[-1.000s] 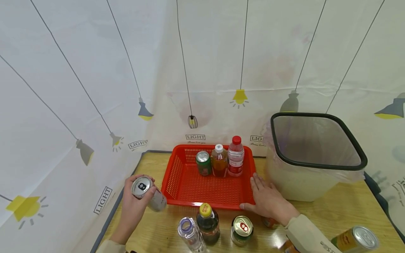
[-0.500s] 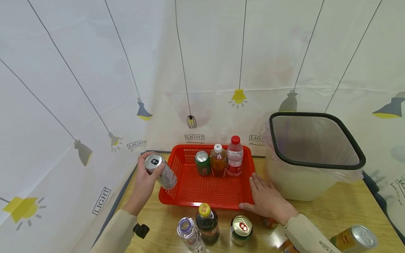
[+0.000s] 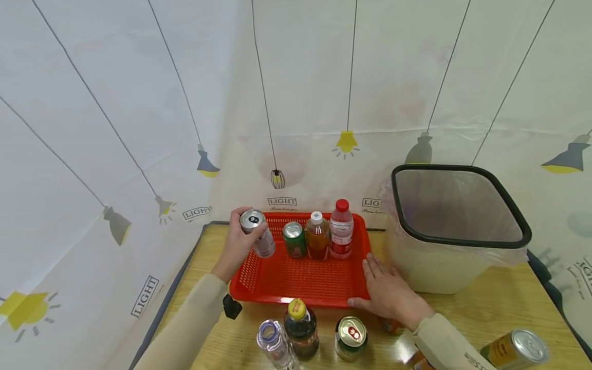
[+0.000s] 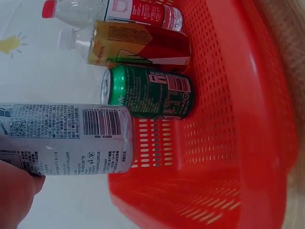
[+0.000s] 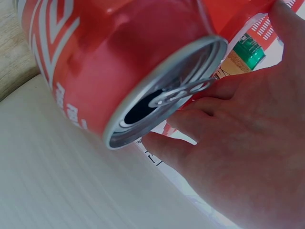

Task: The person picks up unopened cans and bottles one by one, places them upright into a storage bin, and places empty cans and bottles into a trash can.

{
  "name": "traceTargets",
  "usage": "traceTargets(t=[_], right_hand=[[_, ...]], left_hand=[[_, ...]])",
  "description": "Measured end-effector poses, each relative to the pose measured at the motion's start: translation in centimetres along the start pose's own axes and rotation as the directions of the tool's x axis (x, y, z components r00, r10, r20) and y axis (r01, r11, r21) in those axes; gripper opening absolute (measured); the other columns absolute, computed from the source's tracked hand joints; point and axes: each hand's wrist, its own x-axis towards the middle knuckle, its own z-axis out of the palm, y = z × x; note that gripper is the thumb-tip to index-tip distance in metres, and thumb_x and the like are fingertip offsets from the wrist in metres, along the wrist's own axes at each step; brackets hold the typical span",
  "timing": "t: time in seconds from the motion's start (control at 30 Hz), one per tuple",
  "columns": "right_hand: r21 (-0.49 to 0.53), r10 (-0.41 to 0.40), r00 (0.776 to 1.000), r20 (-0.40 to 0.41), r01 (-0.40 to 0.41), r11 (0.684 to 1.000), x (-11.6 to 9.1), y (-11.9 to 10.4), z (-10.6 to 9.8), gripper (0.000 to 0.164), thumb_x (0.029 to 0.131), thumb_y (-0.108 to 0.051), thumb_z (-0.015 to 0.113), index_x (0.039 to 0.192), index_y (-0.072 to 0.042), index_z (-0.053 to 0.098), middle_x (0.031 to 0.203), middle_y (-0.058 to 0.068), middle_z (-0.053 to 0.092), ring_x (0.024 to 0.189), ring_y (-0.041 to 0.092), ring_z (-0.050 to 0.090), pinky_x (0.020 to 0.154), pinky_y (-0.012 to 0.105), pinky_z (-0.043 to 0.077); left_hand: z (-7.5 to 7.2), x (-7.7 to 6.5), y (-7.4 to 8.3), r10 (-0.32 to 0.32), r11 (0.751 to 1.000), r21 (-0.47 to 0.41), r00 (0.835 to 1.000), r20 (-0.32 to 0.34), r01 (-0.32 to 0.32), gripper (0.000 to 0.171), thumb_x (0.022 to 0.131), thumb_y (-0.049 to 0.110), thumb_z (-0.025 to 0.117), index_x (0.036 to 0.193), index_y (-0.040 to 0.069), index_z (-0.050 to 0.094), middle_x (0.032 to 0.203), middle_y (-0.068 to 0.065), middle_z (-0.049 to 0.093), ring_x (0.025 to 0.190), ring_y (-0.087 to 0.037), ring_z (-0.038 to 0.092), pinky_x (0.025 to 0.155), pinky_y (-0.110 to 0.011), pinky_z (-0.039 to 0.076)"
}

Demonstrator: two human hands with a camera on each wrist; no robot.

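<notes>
While three drinks stand in the red basket (image 3: 302, 280), a fourth hangs above it

Although the silver can (image 3: 262, 242) is over the basket's far left part, it has not been set down: the left wrist view shows its base higher than that of the green can (image 3: 295, 241) to its right. Beyond that stand an amber bottle (image 3: 317, 240) and a red-capped bottle (image 3: 341, 237). Outside, on the near side, remain a clear bottle (image 3: 276, 345), a dark bottle (image 3: 301, 331) and a gold-lidded can (image 3: 350, 339); a red can (image 5: 95, 62) lies by the right wrist, and a yellow can (image 3: 515, 349) is at near right.

The left hand (image 3: 239, 241), its forearm stretched forward from the near left, pinches the silver can near its lid, thumb on the near side. The right hand (image 3: 388, 293) rests on the basket's right rim, fingers extended and thumb spread away, gripping nothing.
</notes>
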Motion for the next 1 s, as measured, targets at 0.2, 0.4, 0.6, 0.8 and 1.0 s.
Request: traceTargets(t=[0.2, 0.4, 0.6, 0.8, 1.0], right_hand=[[-0.015, -0.006, 1.000, -0.010, 0.006, 1.000, 0.0, 0.1, -0.1, 0.113, 0.087, -0.068, 0.068, 0.155, 0.013, 0.031, 0.165, 0.034, 0.021, 0.150, 0.052, 0.024, 0.116, 0.070, 0.025], [-0.005, -0.014, 1.000, -0.014, 0.014, 1.000, 0.0, 0.0, -0.2, 0.111, 0.088, -0.067, 0.069, 0.155, 0.014, 0.031, 0.164, 0.034, 0.021, 0.150, 0.052, 0.024, 0.116, 0.071, 0.025], [-0.005, -0.005, 1.000, -0.012, 0.005, 1.000, 0.0, 0.0, -0.1, 0.111, 0.088, -0.067, 0.069, 0.155, 0.013, 0.032, 0.165, 0.033, 0.021, 0.150, 0.052, 0.025, 0.116, 0.070, 0.025], [0.004, -0.001, 1.000, -0.009, 0.001, 1.000, -0.2, 0.0, 0.0, 0.109, 0.089, -0.064, 0.070, 0.155, 0.013, 0.031, 0.165, 0.034, 0.020, 0.151, 0.052, 0.024, 0.116, 0.070, 0.024], [0.001, 0.004, 1.000, -0.006, -0.004, 1.000, -0.1, 0.0, 0.0, 0.109, 0.089, -0.064, 0.070, 0.156, 0.012, 0.031, 0.165, 0.032, 0.020, 0.151, 0.051, 0.024, 0.117, 0.070, 0.024]], left_hand=[[1.0, 2.0, -1.0, -0.063, 0.998, 0.001, 0.998, -0.022, 0.063, 0.063, 0.101, 0.019, 0.068, 0.148, 0.006, 0.028, 0.145, -0.019, 0.045, 0.136, -0.034, 0.046, 0.115, -0.058, 0.037], [1.5, 3.3, -2.6, -0.081, 0.993, 0.081, 0.996, -0.041, 0.084, 0.061, 0.099, 0.009, 0.069, 0.145, 0.003, 0.029, 0.141, -0.022, 0.047, 0.133, -0.037, 0.049, 0.111, -0.058, 0.041], [2.3, 4.3, -4.0, -0.090, 0.984, 0.153, 0.995, -0.039, 0.095, 0.059, 0.097, 0.006, 0.070, 0.142, 0.000, 0.031, 0.133, -0.024, 0.054, 0.123, -0.037, 0.055, 0.105, -0.053, 0.046], [2.6, 5.3, -4.6, -0.186, 0.948, 0.259, 0.982, -0.014, 0.184, 0.060, 0.097, 0.008, 0.070, 0.143, 0.002, 0.033, 0.130, -0.021, 0.056, 0.118, -0.034, 0.059, 0.097, -0.048, 0.053], [2.9, 6.0, -4.9, -0.249, 0.916, 0.315, 0.968, -0.035, 0.247, 0.064, 0.094, 0.008, 0.071, 0.145, 0.005, 0.033, 0.129, -0.021, 0.057, 0.114, -0.033, 0.061, 0.089, -0.045, 0.056]])
